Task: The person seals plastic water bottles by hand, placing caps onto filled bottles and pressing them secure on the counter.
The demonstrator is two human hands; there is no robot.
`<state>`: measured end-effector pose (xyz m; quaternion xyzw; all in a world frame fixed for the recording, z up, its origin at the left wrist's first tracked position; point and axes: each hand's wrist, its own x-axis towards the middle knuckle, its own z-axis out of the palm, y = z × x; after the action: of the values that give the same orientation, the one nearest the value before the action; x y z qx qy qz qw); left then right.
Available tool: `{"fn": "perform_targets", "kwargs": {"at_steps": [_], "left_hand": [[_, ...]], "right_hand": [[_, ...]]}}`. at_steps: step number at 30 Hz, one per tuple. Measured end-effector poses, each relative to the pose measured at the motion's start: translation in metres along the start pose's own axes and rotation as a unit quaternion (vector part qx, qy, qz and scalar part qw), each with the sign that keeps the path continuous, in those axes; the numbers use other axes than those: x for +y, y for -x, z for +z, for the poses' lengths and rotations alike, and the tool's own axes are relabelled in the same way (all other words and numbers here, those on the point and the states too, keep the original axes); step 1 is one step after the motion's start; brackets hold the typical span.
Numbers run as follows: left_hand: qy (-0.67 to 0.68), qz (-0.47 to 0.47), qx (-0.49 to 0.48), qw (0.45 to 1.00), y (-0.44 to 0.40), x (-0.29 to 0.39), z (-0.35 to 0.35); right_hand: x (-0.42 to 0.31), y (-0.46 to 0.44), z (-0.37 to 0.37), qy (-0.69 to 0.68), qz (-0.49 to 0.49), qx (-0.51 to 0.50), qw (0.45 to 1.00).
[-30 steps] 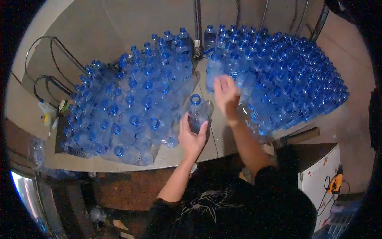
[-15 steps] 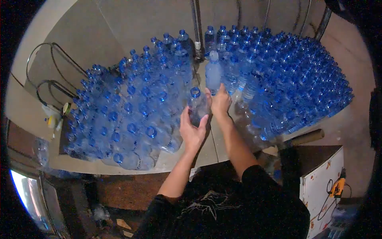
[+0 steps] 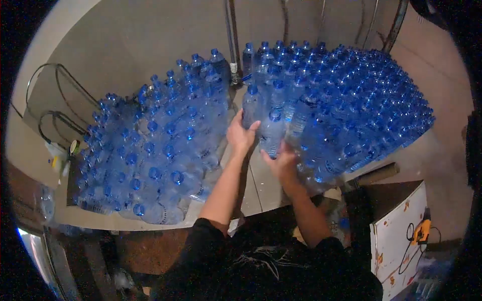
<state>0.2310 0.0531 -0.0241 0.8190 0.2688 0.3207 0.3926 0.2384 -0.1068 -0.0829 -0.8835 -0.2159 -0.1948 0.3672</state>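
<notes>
Close to the gap between two bottle groups, my left hand (image 3: pixel 242 133) is wrapped round the lower part of a clear plastic bottle (image 3: pixel 251 106) with a blue top, held upright. Just nearer to me and to the right, my right hand (image 3: pixel 282 159) grips the base of another clear bottle (image 3: pixel 273 133), which also has a blue neck. Its fingers are partly blurred. Behind these two, further blue-topped bottles (image 3: pixel 277 95) stand close to the right hand's bottle.
Dense rows of bottles fill the left (image 3: pixel 150 150) and right (image 3: pixel 361 100) of the pale tabletop (image 3: pixel 256 183). A metal pole (image 3: pixel 232 40) rises at the back. Hoses (image 3: pixel 63 85) hang at left. A cardboard tube (image 3: pixel 379 173) and a yellow tool (image 3: pixel 423 232) lie at right.
My left hand has moved farther from me with its bottle. My right hand has come down and nearer, onto a bottle at the right group's edge. The view has shifted slightly.
</notes>
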Motion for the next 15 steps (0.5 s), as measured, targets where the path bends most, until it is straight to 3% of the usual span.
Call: {"fn": "perform_targets", "kwargs": {"at_steps": [2, 5, 8, 11, 14, 15], "left_hand": [[0.014, 0.0, -0.005, 1.0, -0.01, -0.012, 0.013], [0.012, 0.009, 0.001, 1.0, -0.011, -0.023, 0.018], [-0.024, 0.033, 0.03, 0.999, -0.008, -0.012, 0.008], [-0.005, 0.009, 0.02, 1.0, -0.011, -0.011, 0.011], [0.036, -0.015, -0.011, 0.999, -0.009, 0.001, -0.001], [0.048, 0.0, -0.008, 0.999, -0.009, -0.006, 0.003]], "right_hand": [[-0.002, 0.0, -0.001, -0.019, 0.007, 0.008, 1.0], [-0.003, 0.0, -0.021, -0.043, 0.023, -0.08, 0.996], [-0.027, -0.003, -0.067, -0.04, 0.006, -0.022, 0.999], [-0.05, -0.018, -0.099, -0.135, 0.052, -0.016, 0.989], [-0.087, -0.046, -0.144, -0.129, 0.068, -0.082, 0.986], [-0.087, -0.056, -0.141, -0.106, 0.016, -0.058, 0.993]]}}
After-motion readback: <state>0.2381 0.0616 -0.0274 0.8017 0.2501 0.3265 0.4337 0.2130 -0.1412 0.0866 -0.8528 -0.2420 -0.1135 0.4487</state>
